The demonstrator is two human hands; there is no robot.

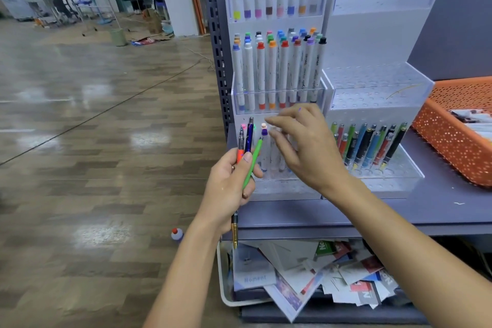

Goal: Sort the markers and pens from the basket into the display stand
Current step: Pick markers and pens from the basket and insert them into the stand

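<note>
Head view: gripping a bunch of pens in the left hand, fingers curled round them, guessing as a ready supply. Hovering the right hand before the stand's lower left row, spread and seemingly empty, probably hunting a free slot. Spotting the basket off right on the shelf, within easy reach.

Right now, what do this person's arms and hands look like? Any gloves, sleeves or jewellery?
No gloves on the left hand or the right hand, and no sleeves, watch or bracelet on either forearm as far as the picture shows. What looks like a thin ring sits on a left finger. A small purple speck, perhaps ink, marks a right finger.
</note>
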